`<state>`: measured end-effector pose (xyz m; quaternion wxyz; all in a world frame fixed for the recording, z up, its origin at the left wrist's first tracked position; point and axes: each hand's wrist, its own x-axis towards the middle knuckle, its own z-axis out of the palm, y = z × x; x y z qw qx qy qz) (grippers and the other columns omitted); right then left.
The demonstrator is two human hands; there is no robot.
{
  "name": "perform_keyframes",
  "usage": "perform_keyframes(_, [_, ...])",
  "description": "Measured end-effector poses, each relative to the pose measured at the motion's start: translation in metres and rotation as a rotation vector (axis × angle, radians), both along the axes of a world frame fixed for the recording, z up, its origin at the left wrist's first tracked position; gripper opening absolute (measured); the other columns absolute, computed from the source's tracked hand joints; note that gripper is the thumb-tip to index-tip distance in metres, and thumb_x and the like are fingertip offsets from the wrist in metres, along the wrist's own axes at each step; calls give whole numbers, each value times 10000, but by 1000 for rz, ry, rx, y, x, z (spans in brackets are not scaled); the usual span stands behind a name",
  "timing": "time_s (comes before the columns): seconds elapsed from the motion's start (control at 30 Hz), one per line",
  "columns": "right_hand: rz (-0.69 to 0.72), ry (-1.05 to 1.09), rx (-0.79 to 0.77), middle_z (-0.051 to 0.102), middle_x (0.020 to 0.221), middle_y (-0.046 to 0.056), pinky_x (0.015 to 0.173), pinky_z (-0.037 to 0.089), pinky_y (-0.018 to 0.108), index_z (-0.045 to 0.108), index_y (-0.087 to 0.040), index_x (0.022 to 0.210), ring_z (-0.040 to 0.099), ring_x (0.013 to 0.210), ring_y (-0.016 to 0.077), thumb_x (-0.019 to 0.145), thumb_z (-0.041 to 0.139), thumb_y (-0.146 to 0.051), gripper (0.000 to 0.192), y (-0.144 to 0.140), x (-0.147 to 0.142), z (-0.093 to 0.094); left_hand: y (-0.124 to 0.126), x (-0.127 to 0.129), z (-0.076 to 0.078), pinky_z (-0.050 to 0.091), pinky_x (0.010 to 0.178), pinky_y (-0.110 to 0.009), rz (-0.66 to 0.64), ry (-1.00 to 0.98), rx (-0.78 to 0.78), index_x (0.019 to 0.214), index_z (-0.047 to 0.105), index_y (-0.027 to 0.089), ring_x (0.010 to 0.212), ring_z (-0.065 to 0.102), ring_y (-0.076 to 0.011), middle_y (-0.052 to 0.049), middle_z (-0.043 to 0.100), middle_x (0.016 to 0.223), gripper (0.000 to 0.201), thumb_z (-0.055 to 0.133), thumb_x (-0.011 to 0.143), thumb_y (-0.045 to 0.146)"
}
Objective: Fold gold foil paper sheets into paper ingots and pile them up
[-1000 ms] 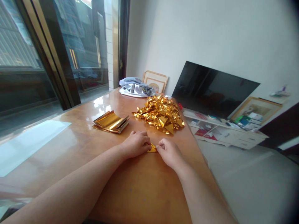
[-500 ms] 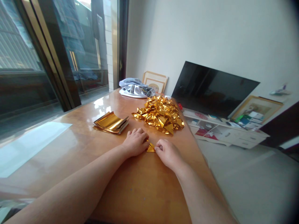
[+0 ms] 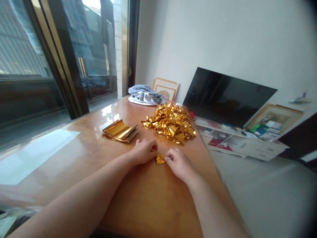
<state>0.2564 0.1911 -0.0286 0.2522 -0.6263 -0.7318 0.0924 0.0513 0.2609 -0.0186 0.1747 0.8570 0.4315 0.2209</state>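
Between my hands, low over the wooden table (image 3: 138, 198), is a small folded piece of gold foil paper (image 3: 160, 159). My left hand (image 3: 145, 151) is closed on its left end, with the fingers curled in. On the right end, the thumb and forefinger of my right hand (image 3: 178, 162) pinch the foil. Just beyond my hands lies a heap of folded gold foil pieces (image 3: 173, 124). To the left of the heap sits a stack of flat gold foil sheets (image 3: 120, 130), curling at the edges.
A pale sheet (image 3: 37, 157) lies at the table's left side. Folded clothes (image 3: 146, 95) and leaning picture frames (image 3: 165, 88) are at the far end. Past the right edge, a television (image 3: 228, 99) stands on a white cabinet (image 3: 247, 145). Sliding glass doors (image 3: 96, 53) are on the left.
My left fingers have gone from lying extended over the foil to curling in at its left end. The foil piece has turned slightly and shows more surface. My right hand keeps its pinch.
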Motion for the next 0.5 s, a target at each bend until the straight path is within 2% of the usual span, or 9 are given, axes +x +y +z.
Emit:
perform_keyframes(0.07, [20,54,9,614,821,22,673,384,264,656,-225,820,555,743,160,860,631,-285,76,2,1,-3,1,-2,-2,383,750,-321,-46,-119,-100,850,612,202,775,558,-189,-5,638,812,108,654,770,262])
perform_keyframes(0.17, [59,195,6,633,837,28,694,410,273,671,-216,836,568,769,170,877,611,-330,136,5,2,-5,3,-4,-5,370,627,-256,-135,-400,-255,874,577,180,680,497,-138,17,562,752,147,656,753,204])
perform_keyframes(0.27, [106,420,-24,638,802,17,682,420,273,654,-198,822,566,750,170,892,588,-399,222,6,0,-1,3,-7,-2,365,612,-234,-187,-598,-339,905,572,166,670,472,-113,22,544,770,185,679,760,205])
perform_keyframes(0.37, [149,603,-40,630,794,5,691,421,270,638,-184,844,553,747,164,887,587,-460,284,3,-3,9,-1,-10,10,379,632,-226,-236,-712,-380,904,579,155,702,490,-110,16,545,791,190,698,770,217])
perform_keyframes(0.5, [162,632,-19,589,752,-6,681,407,269,622,-179,819,515,725,159,873,588,-512,339,-2,-6,28,-9,-16,35,402,648,-230,-257,-759,-399,908,634,136,711,532,-119,-3,600,795,228,746,731,224])
